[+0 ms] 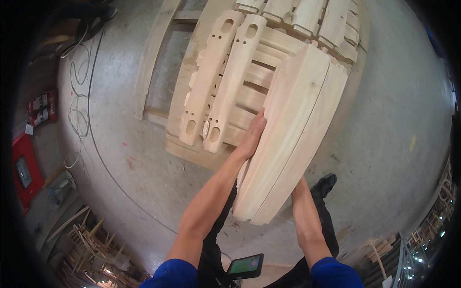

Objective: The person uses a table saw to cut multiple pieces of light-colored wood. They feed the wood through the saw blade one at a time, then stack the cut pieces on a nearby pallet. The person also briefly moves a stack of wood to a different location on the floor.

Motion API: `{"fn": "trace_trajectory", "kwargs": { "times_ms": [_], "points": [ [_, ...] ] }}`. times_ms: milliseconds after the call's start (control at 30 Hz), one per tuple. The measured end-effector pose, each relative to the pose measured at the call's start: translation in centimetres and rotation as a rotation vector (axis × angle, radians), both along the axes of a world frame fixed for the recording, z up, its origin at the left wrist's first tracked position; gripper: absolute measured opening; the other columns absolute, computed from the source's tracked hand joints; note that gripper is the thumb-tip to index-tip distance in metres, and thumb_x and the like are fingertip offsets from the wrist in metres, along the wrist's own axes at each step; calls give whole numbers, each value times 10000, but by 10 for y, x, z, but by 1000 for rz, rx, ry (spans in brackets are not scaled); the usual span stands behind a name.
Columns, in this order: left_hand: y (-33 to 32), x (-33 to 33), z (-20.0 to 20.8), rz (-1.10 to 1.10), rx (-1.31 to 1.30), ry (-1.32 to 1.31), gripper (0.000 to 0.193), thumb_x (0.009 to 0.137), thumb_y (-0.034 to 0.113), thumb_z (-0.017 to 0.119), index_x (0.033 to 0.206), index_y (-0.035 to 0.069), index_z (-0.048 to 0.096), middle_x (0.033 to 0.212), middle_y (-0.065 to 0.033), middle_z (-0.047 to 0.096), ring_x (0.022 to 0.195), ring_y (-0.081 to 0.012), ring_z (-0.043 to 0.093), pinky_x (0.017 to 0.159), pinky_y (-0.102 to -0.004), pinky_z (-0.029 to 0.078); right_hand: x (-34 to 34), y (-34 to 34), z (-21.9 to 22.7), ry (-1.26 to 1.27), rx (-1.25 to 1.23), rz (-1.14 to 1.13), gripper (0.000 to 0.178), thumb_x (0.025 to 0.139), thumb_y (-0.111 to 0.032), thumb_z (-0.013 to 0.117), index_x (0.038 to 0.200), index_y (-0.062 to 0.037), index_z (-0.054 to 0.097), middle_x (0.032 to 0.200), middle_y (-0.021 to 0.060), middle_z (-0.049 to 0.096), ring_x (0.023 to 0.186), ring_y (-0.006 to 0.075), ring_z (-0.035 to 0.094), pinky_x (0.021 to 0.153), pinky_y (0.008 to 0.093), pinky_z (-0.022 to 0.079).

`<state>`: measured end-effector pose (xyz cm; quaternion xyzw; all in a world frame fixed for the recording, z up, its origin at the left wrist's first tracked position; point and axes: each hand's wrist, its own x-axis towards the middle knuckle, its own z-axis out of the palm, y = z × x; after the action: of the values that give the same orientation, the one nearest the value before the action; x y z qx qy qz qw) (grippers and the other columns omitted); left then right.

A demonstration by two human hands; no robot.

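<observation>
A: So, what's the grip doing on those boards?

B: The left hand (253,134) is flat-ish along the left side of the long pale boards (290,129), palm against the wood. Can't tell if the fingers curl underneath. The right forearm (307,221) runs up under the right edge, and the hand itself is hidden, so no clue how tight that one is.

A: Heavy?

B: I'd guess moderately. At least two long pieces side by side, solid-looking wood, so stiff as anything. No flex to worry about, but the seam between them means one could slide on the other. Smooth sanded faces might be a bit slick too.

A: Where would you hold it?

B: Both outer edges, about mid-length, squeezing inward with fingers under. I'd keep off the little tenons (314,43) at the far end; they look like the bit that chips.

A: And what's around it?

B: Far end's over a stack of slats (257,74), near end juts out toward the person's legs. Two slotted rails (237,81) lie just left, easy to knock. All that sits over a tan sheet (187,156), with concrete floor (129,144) around.
</observation>
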<state>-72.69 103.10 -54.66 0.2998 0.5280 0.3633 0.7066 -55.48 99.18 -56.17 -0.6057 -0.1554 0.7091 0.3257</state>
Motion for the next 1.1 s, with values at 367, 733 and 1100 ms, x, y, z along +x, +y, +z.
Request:
{"fn": "trace_trajectory", "kwargs": {
  "times_ms": [367, 733, 1100],
  "points": [
    [-3, -22, -3, 45, -23, -82, 858, 918, 641, 261, 1467, 1, 105, 1538, -144, 115, 1421, -261, 81, 1144, -357, 103, -21, -1, 19, 40, 1, 14, 557, 982, -384, 406, 1387, -5, 357, 1388, 111, 417, 1234, 174, 412, 1043, 313, 332],
    [2, -48, 76, -89, -276, -171, 789, 943, 623, 175, 1475, 43, 120, 1543, -96, 115, 1417, -214, 105, 1143, -337, 119, -34, 24, 51, -33, 56, 65, 599, 988, -460, 321, 1404, -29, 334, 1400, 94, 405, 1258, 184, 389, 1067, 316, 294],
    [-40, -14, 175, -39, -160, 370, 699, 972, 543, 245, 1447, 31, 233, 1526, -135, 162, 1412, -260, 132, 1147, -366, 120, 38, -18, 131, -331, 197, 260, 697, 964, -507, 319, 1447, -11, 236, 1485, 146, 294, 1366, 269, 281, 1111, 362, 223]
  ]
}}
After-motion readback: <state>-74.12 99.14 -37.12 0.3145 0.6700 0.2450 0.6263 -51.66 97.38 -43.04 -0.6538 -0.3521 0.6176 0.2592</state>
